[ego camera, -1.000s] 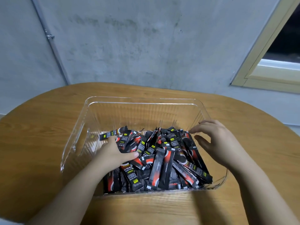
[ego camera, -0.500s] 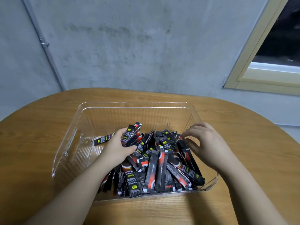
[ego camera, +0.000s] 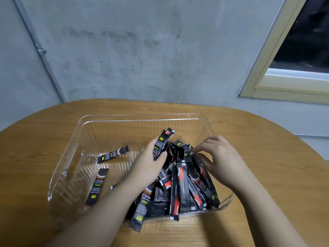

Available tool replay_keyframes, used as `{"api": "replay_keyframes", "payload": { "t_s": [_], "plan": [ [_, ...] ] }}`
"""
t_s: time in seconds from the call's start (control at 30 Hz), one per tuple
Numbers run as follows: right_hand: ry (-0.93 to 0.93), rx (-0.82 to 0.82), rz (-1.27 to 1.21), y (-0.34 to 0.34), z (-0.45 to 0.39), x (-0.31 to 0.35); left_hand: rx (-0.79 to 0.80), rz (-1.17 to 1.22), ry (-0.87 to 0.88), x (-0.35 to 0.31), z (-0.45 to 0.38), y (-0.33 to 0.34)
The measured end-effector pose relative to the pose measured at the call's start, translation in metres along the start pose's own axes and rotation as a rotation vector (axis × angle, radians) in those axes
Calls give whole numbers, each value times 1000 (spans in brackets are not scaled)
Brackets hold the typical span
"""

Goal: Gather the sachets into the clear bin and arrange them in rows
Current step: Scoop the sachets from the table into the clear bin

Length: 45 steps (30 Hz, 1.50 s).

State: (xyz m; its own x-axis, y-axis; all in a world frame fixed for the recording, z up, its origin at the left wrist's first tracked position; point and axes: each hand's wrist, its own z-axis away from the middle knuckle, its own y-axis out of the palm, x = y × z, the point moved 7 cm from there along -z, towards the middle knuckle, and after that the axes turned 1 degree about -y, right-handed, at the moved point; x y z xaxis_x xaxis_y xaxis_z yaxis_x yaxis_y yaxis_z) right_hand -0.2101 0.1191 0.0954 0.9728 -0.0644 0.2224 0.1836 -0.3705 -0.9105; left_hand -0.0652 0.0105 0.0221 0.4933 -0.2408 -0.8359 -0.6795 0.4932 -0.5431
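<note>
Slim black-and-red foil sachets [ego camera: 185, 182] sit heaped in the right half of the clear ribbed bin [ego camera: 142, 117] on the wooden counter [ego camera: 35, 139], mostly pointing away from the person. Left hand [ego camera: 148, 164] pinches a few upright; right hand [ego camera: 219, 157] just touches the heap, fingers bent. Two loose ones [ego camera: 97, 187] now lie on the left, bare a second ago.

- The left hand [ego camera: 149, 163] now lifts a small bunch of sachets [ego camera: 162, 142] up out of the pile; a second ago it lay flat on top.
- One loose sachet [ego camera: 97, 186] now lies alone on the left floor of the clear bin [ego camera: 142, 117].
- Another stick [ego camera: 114, 154] has slid farther left, away from the pile.
- The pile [ego camera: 187, 184] looks messier, bunched to the right.
</note>
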Motion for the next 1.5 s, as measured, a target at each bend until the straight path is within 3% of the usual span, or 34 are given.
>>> {"api": "replay_keyframes", "payload": {
  "t_s": [0.33, 0.5, 0.67, 1.13, 1.33, 1.5],
  "plan": [
    [19, -38, 23, 0, 0, -1, 142, -294, 132, -30, 6, 45],
    [50, -33, 16, -2, 0, -3, 198, -439, 110, -21, 2, 56],
    [-3, -183, -79, -17, 18, -4, 175, -333, 64, -9, -7, 52],
    [-46, -199, -73, 0, 41, -5, 237, -148, 99, -3, 7, 38],
    [-39, -227, 65, -4, 41, 3, 278, -112, 145, 3, 12, 28],
    [-152, -242, 101, -4, 49, 28, 247, -90, 172, 11, 15, 16]
  ]
}}
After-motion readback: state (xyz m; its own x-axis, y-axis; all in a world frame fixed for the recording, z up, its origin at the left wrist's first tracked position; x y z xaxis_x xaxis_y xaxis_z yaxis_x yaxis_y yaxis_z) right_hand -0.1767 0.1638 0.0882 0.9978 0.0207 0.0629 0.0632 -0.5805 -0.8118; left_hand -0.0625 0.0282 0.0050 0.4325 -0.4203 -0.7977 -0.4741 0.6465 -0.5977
